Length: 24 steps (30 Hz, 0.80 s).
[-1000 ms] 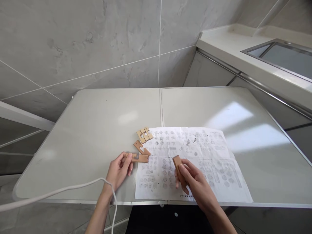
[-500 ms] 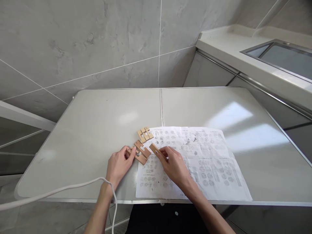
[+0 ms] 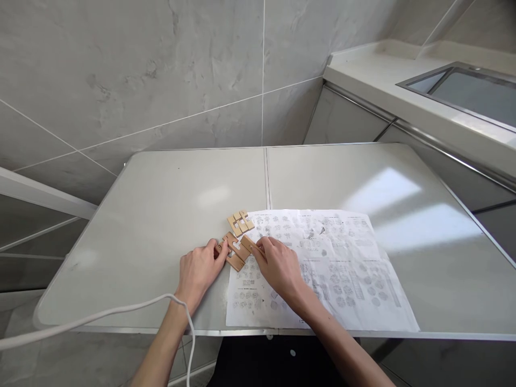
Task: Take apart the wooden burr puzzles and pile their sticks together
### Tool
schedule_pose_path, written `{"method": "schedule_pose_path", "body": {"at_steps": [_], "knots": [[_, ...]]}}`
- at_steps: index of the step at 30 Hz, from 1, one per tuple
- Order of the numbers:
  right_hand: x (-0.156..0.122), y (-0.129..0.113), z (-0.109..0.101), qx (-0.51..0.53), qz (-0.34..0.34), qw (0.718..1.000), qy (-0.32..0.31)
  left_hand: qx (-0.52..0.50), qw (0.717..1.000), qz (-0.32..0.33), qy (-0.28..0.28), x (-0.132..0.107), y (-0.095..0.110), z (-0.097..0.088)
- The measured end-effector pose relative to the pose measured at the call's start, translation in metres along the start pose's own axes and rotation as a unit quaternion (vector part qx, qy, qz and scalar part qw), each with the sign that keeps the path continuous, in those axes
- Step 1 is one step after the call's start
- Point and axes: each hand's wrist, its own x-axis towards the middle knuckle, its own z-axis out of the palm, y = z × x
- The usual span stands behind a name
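- Wooden puzzle pieces (image 3: 234,251), flat and notched, lie crossed over one another on the table (image 3: 161,215), near its front edge and just left of the middle seam, at the left edge of the instruction sheet (image 3: 322,263).
- Left hand (image 3: 197,274) rests on the table beside the crossed pieces, its fingertips (image 3: 220,251) touching their left end; it pinches or steadies them, though how firmly the fingers close cannot be told.
- Right hand (image 3: 280,266) lies over the left part of the sheet, thumb and fingers grasping a further wooden piece (image 3: 249,246) whose far end touches the crossed pieces from the right.
- Second cluster of wooden pieces (image 3: 240,222) sits just behind the handled ones, side by side, at the sheet's top left corner, touched by neither hand.
- Instruction sheet, white and printed with small diagrams, spreads from the middle seam toward the table's right side, its lower edge close to the table's front edge.
- White cable (image 3: 100,317) runs from the left across the front edge of the table and loops past the left wrist.
- Sink (image 3: 463,91), set in a counter, lies beyond the table's right rear corner; grey tiled wall (image 3: 161,70) rises behind the table.
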Motion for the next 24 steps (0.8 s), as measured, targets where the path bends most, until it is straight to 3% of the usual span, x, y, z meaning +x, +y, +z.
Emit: {"method": "schedule_pose_path", "body": {"at_steps": [15,18,21,24], "knots": [[-0.006,0.008,0.003,-0.013,-0.013,1.0,0.019,0.098,0.992,0.073,-0.025,0.005,0.004,-0.009],[-0.022,0.022,-0.004,0.016,-0.02,0.999,0.031,0.111,0.99,0.084,-0.027,0.006,0.006,-0.011],[-0.045,0.045,-0.015,0.124,-0.036,0.99,0.053,0.118,0.989,0.088,-0.032,0.006,0.008,-0.013],[-0.071,0.076,-0.027,0.199,-0.006,0.979,0.048,0.123,0.988,0.083,-0.039,0.005,0.011,-0.016]]}}
